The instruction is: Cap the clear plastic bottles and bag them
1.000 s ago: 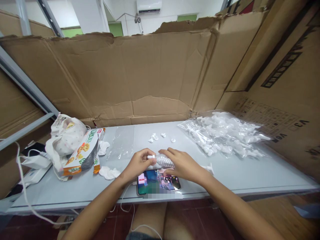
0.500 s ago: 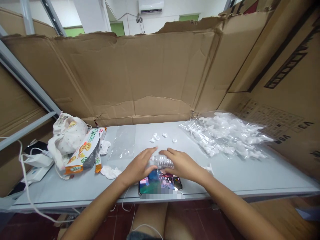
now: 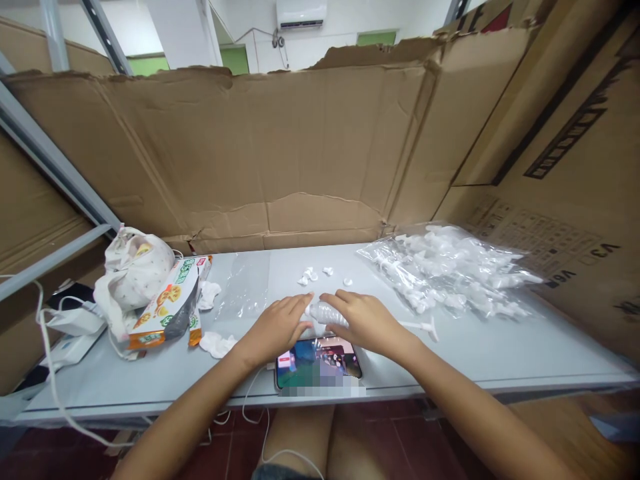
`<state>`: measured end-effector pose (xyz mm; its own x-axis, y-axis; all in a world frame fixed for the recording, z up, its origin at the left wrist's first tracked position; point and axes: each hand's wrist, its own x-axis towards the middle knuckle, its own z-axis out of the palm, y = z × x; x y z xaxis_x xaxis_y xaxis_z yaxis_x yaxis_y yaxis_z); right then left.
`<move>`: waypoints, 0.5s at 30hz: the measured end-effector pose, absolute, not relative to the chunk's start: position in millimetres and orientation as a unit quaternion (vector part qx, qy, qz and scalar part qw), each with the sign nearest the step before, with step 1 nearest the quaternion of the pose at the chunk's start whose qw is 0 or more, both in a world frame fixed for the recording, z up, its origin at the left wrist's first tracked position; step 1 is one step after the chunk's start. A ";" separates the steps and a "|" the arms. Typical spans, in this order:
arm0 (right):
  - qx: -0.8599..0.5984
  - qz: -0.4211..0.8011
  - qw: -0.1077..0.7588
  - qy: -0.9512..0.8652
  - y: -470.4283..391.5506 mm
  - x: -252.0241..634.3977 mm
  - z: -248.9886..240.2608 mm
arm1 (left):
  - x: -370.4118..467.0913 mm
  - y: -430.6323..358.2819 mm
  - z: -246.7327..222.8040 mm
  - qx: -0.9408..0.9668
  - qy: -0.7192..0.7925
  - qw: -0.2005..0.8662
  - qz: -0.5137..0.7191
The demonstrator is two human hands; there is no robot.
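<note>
We hold a little clear bag (image 3: 324,312) of white bits with both hands, left hand (image 3: 277,327) and right hand (image 3: 367,323), fingers (image 3: 334,301) grasping it above the phone (image 3: 320,363).

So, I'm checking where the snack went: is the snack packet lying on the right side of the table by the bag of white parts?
No, the snack packet lies at the table's left end, against a cloth bag.

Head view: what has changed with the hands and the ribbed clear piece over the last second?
The left hand gave up its fingertip pinch on the white end and now lies flatter against the ribbed clear piece. Both hands moved a little away from the body, uncovering more of the phone. The right hand kept its hold. The bag of white parts and snack packet stayed put.
</note>
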<state>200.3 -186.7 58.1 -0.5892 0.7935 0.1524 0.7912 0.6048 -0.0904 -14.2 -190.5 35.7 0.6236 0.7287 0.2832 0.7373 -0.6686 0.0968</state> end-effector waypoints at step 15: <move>-0.456 0.081 0.043 -0.885 -185.4 213.5 51.7 | 5.3 -183.9 27.6 -0.914 -0.384 -0.022 -0.131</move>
